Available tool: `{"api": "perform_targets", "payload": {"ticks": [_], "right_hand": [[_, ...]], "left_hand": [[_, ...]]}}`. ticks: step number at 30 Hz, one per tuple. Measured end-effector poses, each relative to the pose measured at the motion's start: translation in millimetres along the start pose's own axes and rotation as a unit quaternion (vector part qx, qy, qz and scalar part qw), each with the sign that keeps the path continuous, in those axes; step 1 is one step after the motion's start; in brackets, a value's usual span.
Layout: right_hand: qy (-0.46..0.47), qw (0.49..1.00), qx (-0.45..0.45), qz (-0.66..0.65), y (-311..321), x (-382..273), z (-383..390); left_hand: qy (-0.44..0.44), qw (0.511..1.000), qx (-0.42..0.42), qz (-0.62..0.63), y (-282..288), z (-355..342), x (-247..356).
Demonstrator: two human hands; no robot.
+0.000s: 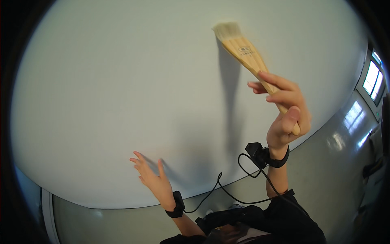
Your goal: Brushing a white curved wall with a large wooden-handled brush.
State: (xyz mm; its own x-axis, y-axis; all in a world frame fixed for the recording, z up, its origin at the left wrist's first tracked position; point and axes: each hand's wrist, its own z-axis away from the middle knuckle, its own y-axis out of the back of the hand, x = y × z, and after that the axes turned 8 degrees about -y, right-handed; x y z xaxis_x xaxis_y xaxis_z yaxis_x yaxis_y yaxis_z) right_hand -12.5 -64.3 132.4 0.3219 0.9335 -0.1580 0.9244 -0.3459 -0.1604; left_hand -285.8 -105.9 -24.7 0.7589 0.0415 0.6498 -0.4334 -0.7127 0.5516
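Observation:
A flat, wide brush [248, 53] with pale bristles and a light wooden handle is held in my right hand [288, 103]. My fingers wrap its narrow lower handle, and the rounded handle end shows below my thumb. The bristles point up and to the left, at or close to a white wall [122, 81]; whether they touch it I cannot tell. Lower left, my left hand [151, 179] is empty, its fingers spread near the same white surface. Both wrists wear black straps with small black devices.
A thin black cable [243, 202] hangs in loops between the two wrist devices. Below the wall lies a shiny grey floor [325, 171]. A bright window [373, 79] is at the far right, and dark objects [371, 175] stand at the right edge.

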Motion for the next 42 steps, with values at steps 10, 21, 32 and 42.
{"api": "perform_targets", "payload": {"ticks": [10,21,32,42], "right_hand": [[-0.239,0.966,-0.051,0.085,33.2,-14.0,116.8],[-0.322,0.937,-0.072,0.116,38.0,-12.6,161.6],[-0.504,0.800,-0.278,0.168,50.7,-10.7,167.7],[0.004,0.999,-0.012,-0.046,-14.8,-19.1,12.4]], "left_hand": [[-0.015,0.998,-0.045,0.029,-16.5,-6.5,-0.5],[-0.025,0.997,-0.066,-0.011,-24.8,-11.7,5.1],[-0.019,0.998,-0.058,0.001,-24.3,-3.6,13.7],[-0.043,0.999,-0.017,0.016,-41.4,-3.6,4.2]]}}
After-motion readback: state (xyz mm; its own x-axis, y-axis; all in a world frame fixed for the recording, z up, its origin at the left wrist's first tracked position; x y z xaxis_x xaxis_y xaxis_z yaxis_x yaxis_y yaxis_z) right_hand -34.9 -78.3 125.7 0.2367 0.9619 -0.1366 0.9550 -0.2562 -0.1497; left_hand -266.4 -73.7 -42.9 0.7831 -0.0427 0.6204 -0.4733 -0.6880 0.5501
